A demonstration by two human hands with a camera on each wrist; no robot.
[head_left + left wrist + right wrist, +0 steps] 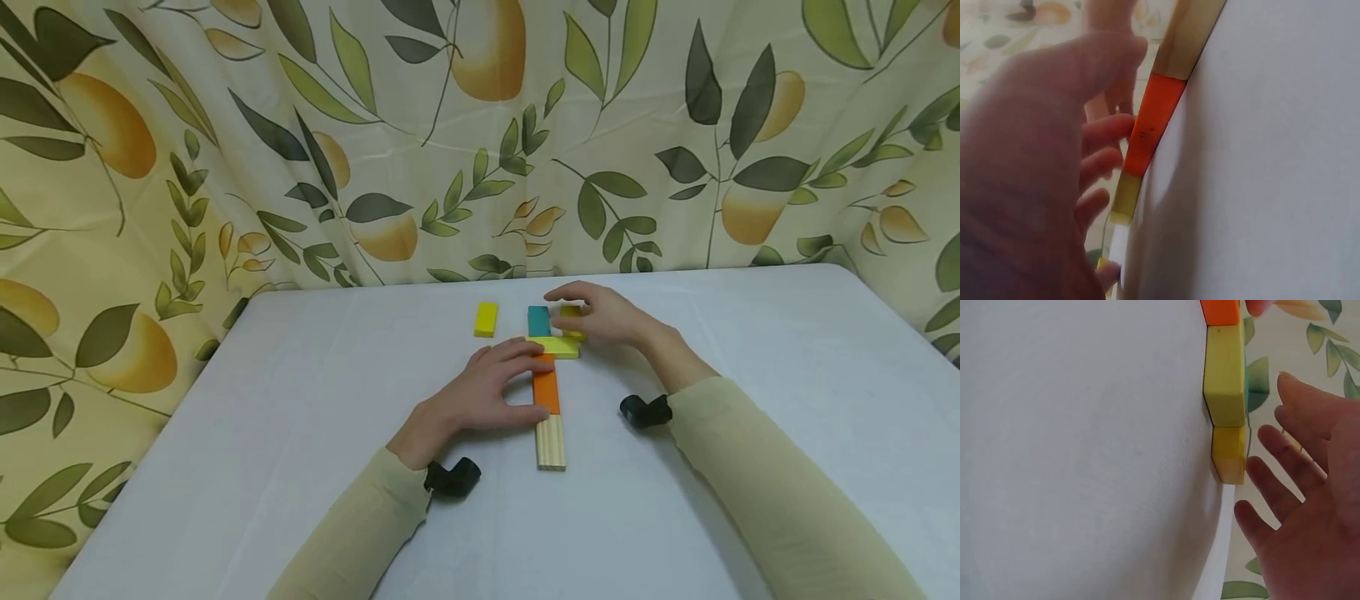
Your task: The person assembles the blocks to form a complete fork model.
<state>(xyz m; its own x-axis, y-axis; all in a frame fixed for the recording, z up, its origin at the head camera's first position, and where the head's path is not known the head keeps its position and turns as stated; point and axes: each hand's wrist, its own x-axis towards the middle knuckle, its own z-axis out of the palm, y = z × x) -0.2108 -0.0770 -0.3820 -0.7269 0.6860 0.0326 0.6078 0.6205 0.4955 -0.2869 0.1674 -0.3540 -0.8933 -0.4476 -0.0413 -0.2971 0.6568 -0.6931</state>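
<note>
On the white table a row of blocks runs away from me: a plain wooden block point(551, 446), an orange block point(546, 390), then a yellow-green block point(561, 347) lying crosswise. Beyond the crosswise block are a teal block point(538, 321) and a yellow block point(572, 311) side by side. My left hand point(483, 387) lies along the row's left side, fingertips over the orange block's far end and thumb by its joint with the wooden one. Fingers spread, my right hand point(611, 317) is at the yellow block and partly covers it; the right wrist view shows its fingertips point(1254, 464) beside that block point(1229, 453).
Left of the teal block, another yellow block point(486, 319) lies apart on the table point(315, 417). Behind the table's far edge hangs a curtain point(487, 192) printed with fruit and leaves. A black wrist device point(453, 477) sticks out from the left sleeve, another point(645, 411) from the right.
</note>
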